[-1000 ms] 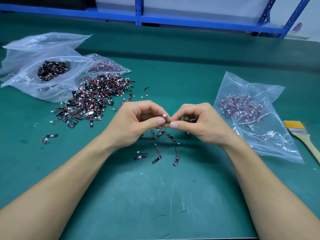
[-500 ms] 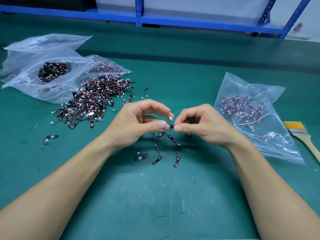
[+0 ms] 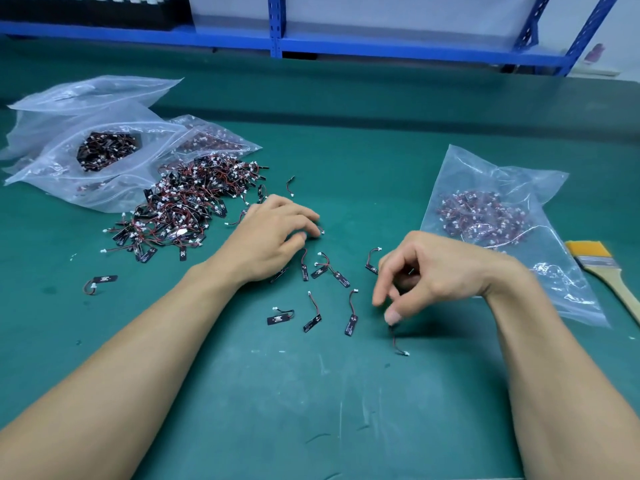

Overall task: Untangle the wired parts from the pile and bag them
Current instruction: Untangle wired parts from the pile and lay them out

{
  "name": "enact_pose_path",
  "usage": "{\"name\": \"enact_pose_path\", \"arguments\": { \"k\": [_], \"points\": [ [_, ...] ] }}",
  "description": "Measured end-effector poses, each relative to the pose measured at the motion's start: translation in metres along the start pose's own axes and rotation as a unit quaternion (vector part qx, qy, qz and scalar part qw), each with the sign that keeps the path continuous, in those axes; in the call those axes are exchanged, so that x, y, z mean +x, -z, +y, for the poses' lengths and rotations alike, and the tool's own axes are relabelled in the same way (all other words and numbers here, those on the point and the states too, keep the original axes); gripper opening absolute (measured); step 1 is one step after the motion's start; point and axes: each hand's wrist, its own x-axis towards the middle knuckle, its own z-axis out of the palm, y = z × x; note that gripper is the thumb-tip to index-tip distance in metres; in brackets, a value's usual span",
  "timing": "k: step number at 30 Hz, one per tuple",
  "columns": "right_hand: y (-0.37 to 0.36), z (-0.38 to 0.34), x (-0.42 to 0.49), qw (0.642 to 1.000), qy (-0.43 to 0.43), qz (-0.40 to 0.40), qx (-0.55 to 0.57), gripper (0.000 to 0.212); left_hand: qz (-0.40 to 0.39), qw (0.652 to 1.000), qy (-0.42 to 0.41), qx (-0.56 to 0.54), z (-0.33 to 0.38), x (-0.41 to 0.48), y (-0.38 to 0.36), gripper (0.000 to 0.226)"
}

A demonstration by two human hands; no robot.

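A tangled pile of small black wired parts [image 3: 187,209] with red-black leads lies on the green mat [image 3: 311,410], left of centre. Several separated parts [image 3: 313,320] lie spread between my hands. My left hand [image 3: 273,237] rests palm down at the pile's right edge, fingers relaxed, fingertips beside a loose part. Low over the mat, my right hand [image 3: 433,275] pinches one wired part [image 3: 396,341] by its top end. That part's lead trails down to a white connector on the mat. A clear bag [image 3: 485,174] holding sorted parts lies right of my right hand.
Clear zip bags [image 3: 104,109] lie at the far left, one holding black parts. A single part [image 3: 100,282] lies alone left of my forearm. A yellow-bristled brush [image 3: 602,268] lies at the right edge. A blue shelf frame [image 3: 277,43] runs along the back.
My hands were together pulling at one part; now they are apart. The left has moved up-left to the pile's edge. The right has dropped lower right with one part.
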Motion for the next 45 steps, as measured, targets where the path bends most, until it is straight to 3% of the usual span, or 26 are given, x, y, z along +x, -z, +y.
{"name": "enact_pose_path", "arguments": {
  "k": [5, 10, 13, 18, 24, 27, 32, 34, 39, 45],
  "points": [
    [0.002, 0.004, 0.007, 0.983, 0.012, 0.170, 0.063, 0.043, -0.008, 1.000, -0.004, 0.024, 0.000, 0.000, 0.003, 0.033],
    [0.004, 0.011, 0.015, 0.945, 0.014, 0.321, 0.068, 0.028, 0.070, 0.993, -0.086, -0.046, 0.024, -0.006, 0.021, 0.023],
    [0.006, 0.015, 0.019, 0.927, 0.010, 0.369, 0.070, 0.029, 0.039, 0.984, -0.143, -0.098, 0.054, -0.019, 0.023, 0.021],
    [0.005, 0.018, 0.023, 0.922, -0.003, 0.384, 0.055, 0.029, -0.064, 0.969, -0.195, -0.137, 0.085, -0.038, 0.008, 0.024],
    [0.006, 0.024, 0.027, 0.914, -0.004, 0.402, 0.042, 0.027, -0.140, 0.960, -0.171, -0.171, 0.082, -0.039, 0.002, 0.046],
    [0.006, 0.025, 0.028, 0.914, -0.005, 0.404, 0.037, 0.027, -0.104, 0.963, -0.152, -0.194, 0.075, -0.038, 0.005, 0.055],
    [0.005, 0.027, 0.028, 0.913, -0.008, 0.407, 0.037, 0.028, 0.105, 0.983, -0.063, -0.137, 0.037, -0.029, 0.018, 0.028],
    [0.004, 0.029, 0.029, 0.913, -0.014, 0.407, 0.034, 0.028, 0.151, 0.983, -0.014, -0.108, 0.014, -0.027, 0.024, 0.025],
    [0.002, 0.033, 0.029, 0.919, -0.020, 0.393, 0.008, 0.021, 0.149, 0.983, 0.071, -0.076, -0.020, -0.025, 0.018, 0.025],
    [0.000, 0.038, 0.034, 0.923, -0.038, 0.382, -0.038, 0.012, 0.101, 0.984, 0.112, -0.090, -0.027, -0.021, 0.010, 0.017]
  ]
}}
